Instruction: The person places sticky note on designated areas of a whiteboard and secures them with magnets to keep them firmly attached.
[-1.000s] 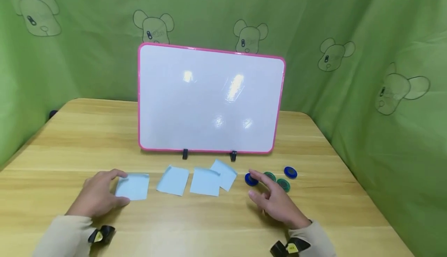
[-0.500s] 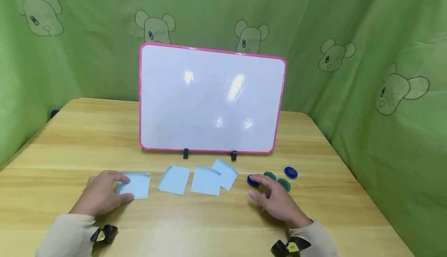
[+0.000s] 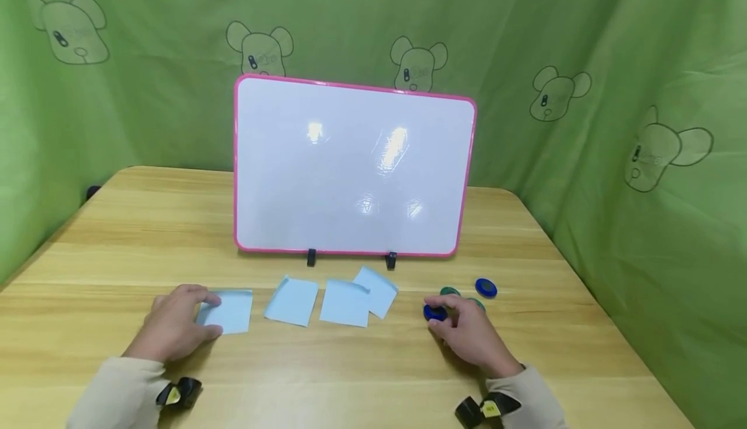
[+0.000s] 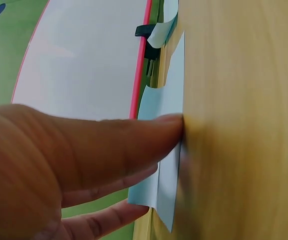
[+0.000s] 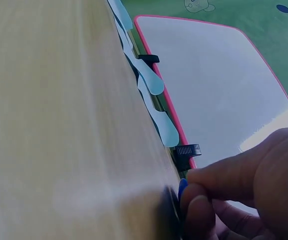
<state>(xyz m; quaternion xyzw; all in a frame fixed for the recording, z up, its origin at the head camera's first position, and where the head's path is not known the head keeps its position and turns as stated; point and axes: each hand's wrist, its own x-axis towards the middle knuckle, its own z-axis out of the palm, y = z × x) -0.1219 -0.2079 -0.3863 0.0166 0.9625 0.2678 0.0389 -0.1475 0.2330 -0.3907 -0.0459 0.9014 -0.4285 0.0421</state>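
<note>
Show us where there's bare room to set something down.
Bare: wooden tabletop in front of the square blue paper notes, between left hand and right hand; also left of the pink-framed whiteboard. Crowded: the notes and round blue and green discs.

Pale blue paper [image 4: 166, 102] held by the left hand [image 4: 84, 155]
Its edge is touched by the thumb [image 4: 129, 145] near mid-frame; the upper left is filled by a pink-edged whiteboard [image 4: 84, 60], a black clip [image 4: 144, 31] and a second paper [image 4: 164, 31] are seen at top centre, and the right is taken up by a wooden table [image 4: 243, 125].
</note>
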